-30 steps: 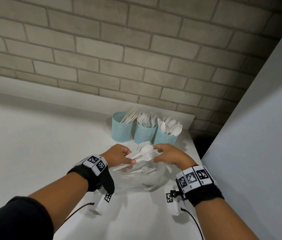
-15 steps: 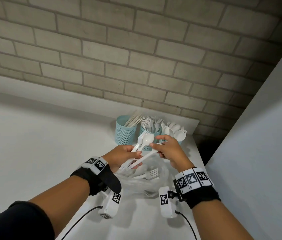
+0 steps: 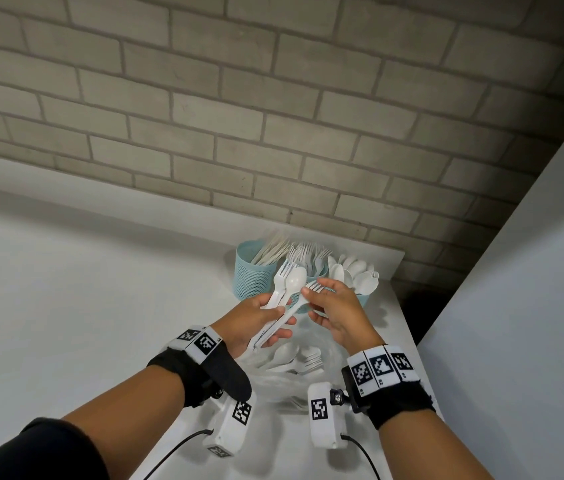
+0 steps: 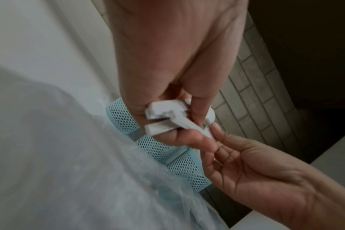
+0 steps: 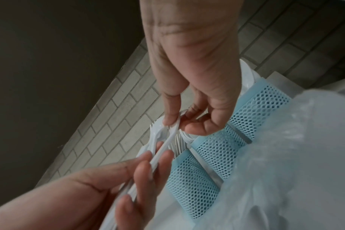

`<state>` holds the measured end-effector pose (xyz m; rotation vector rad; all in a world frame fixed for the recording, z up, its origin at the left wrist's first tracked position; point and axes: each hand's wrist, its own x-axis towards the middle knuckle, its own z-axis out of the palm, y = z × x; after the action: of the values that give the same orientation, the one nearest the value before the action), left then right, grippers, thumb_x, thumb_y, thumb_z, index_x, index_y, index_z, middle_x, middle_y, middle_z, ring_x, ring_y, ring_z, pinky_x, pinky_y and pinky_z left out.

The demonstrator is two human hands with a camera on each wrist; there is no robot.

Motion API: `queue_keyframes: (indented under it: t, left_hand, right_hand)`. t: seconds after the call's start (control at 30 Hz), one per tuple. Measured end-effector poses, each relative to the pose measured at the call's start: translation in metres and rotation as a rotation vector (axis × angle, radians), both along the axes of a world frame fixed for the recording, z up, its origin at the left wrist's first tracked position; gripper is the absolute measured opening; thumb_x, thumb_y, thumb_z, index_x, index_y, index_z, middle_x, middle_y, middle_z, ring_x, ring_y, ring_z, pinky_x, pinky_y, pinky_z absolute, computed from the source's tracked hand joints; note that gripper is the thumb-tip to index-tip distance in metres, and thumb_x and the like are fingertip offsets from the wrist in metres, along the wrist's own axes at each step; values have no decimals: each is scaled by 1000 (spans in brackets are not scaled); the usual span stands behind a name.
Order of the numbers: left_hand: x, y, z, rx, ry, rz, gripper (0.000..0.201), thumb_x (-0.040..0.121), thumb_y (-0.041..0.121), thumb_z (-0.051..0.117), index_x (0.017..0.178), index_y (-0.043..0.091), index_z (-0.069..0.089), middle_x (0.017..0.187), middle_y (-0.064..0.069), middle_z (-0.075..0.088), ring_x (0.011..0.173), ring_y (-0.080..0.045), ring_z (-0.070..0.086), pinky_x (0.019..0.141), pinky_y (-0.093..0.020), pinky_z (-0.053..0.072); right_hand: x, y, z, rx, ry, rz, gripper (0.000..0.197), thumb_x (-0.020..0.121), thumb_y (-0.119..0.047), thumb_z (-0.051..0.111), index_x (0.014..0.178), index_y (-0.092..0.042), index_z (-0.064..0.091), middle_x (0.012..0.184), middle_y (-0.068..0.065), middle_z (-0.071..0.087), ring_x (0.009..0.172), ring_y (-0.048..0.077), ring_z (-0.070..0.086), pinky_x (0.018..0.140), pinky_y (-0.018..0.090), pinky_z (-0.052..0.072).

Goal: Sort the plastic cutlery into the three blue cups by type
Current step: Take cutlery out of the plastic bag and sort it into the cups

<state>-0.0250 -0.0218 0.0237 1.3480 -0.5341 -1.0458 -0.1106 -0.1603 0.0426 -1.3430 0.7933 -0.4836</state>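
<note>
Three blue mesh cups stand by the brick wall: the left cup (image 3: 252, 276) has knives, the middle cup (image 3: 303, 304) has forks and is partly hidden by my hands, the right cup (image 3: 363, 299) has spoons. My left hand (image 3: 278, 318) grips a bundle of white cutlery by the handles, with a fork (image 3: 282, 271) and a spoon (image 3: 296, 279) sticking up. My right hand (image 3: 311, 293) pinches the head of another fork (image 3: 315, 287) in that bundle. In the right wrist view thumb and forefinger pinch the fork head (image 5: 172, 124).
A crumpled clear plastic bag (image 3: 273, 386) lies on the white counter under my hands, with loose spoons and forks (image 3: 294, 362) on it. A grey panel (image 3: 516, 306) closes off the right side. The counter edge (image 3: 408, 341) runs just right of the cups.
Both hands have lifted the bundle off the bag and toward the cups. The cutlery now points upward, and my right hand has shifted to pinch one fork's head.
</note>
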Motion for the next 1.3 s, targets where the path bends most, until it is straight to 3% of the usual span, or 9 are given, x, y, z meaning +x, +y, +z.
queue_keyframes:
  t: [0.17,0.37,0.53,0.63,0.7,0.83,1.0,1.17,1.3]
  left_hand:
    - [6,3,0,-13,-9,21,20,95,18,52,115,14,54,92,-8,70,71,-17,71,52,-20,50]
    - [20,8,1,-19,39,150,15,96,21,52,107,13,55,94,-7,67,72,-18,71,58,-21,55]
    - [26,7,3,-29,20,238,9,96,23,51,99,17,57,86,-6,64,63,-13,64,51,-17,48]
    - [27,3,5,-5,-27,246,10,97,24,49,99,19,58,81,-4,58,59,-10,51,47,-16,39]
    - [28,1,6,3,-30,238,13,98,24,46,99,20,59,79,-3,55,58,-9,44,47,-16,35]
    - [28,0,8,11,-14,215,16,100,26,42,96,21,57,81,-2,53,59,-9,41,49,-18,32]
    - [33,1,8,24,13,204,18,100,23,39,97,19,56,83,-3,55,61,-10,43,50,-18,32]
    - [37,0,6,-11,48,225,16,99,19,44,95,18,59,86,-3,60,65,-9,49,54,-18,37]
    - [38,-3,5,-43,103,244,13,97,16,48,99,12,60,86,-4,61,65,-9,51,51,-15,41]
  right_hand:
    - [7,-1,3,-66,8,60,36,86,-9,65,119,-15,53,90,2,65,70,11,59,59,20,50]
    - [19,-19,20,-154,-107,-94,39,87,-4,63,122,-13,51,88,5,64,66,12,59,53,17,50]
    - [27,-33,40,-458,-290,-346,39,87,-6,62,123,-13,50,82,-2,63,69,14,59,68,28,49]
    - [32,-37,45,-659,-304,-437,38,89,-8,60,124,-15,49,85,-9,61,77,10,59,68,14,44]
    - [36,-36,42,-770,-182,-426,36,91,-11,58,125,-14,49,91,-3,63,80,13,59,65,14,40]
    - [46,-44,17,-947,198,-305,29,93,-16,54,122,-13,54,105,14,67,98,30,62,81,32,48]
    - [53,-50,3,-1379,605,-55,26,94,-25,51,111,-14,68,108,9,67,108,28,45,84,34,36]
    - [60,-40,17,-1330,375,-126,29,94,-23,51,116,-9,65,116,15,60,109,31,47,88,35,39]
    - [63,-17,30,-950,106,31,35,90,-36,58,116,-13,61,100,6,63,83,16,58,71,23,43]
